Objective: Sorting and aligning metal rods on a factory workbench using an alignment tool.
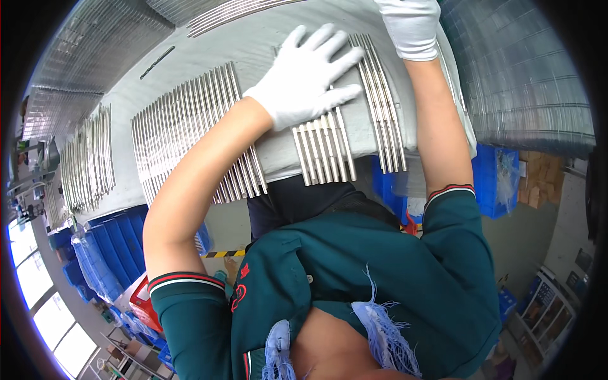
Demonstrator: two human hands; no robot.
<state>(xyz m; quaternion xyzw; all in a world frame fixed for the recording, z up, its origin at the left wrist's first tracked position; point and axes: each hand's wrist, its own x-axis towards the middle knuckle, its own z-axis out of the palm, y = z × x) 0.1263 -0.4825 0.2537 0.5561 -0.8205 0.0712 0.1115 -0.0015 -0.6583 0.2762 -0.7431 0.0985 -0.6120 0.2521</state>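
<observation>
The left hand (310, 79) is spanning metal rods (323, 152) palm-down, fingers splayed, gripping nothing; the right hand (411, 25) is extending forward, fingers cropped, grip unclear.

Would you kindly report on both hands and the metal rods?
Left hand open, spread over middle metal rods. Rods partly hidden by it. Right hand cropped at top edge; grip unseen.

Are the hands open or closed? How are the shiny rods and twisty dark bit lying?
Left hand: gloved, spread open.
Right hand: gloved, partly out of frame, can't tell.
Middle rods: lined up, partly covered.
Right-side rods: lined up.
Big row of rods: lined up, partly hidden.
Far-left rods: roughly lined up.
Top rods: lined up, partly cut off.
Twisty dark bit: lying alone.
</observation>
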